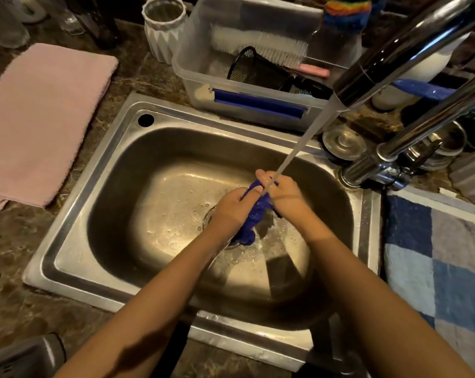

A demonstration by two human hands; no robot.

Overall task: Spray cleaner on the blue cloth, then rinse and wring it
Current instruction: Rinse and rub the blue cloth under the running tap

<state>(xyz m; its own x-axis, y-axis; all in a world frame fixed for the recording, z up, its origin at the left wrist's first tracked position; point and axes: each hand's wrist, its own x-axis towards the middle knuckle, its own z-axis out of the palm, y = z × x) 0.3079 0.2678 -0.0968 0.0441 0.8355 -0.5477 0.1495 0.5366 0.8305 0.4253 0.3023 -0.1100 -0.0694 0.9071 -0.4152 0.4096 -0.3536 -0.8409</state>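
From the head camera, the blue cloth sits at the centre of the frame, bunched into a rope over the drain of the steel sink, with the left hand and right hand each clamped around it, one grip on either side. The water stream from the faucet at upper right lands right where the hands meet. The step looks like rinsing passing into wringing; to do it well, I would judge the hands should twist in opposite directions, keep the cloth low over the drain so runoff stays in the basin, and let water run through before the last squeeze. A clear plastic bin with a brush stands behind the sink, a pink towel lies on the bench at left, a checked blue mat at right. Nothing blocks the hands; the faucet arm overhead limits lifting the cloth high.
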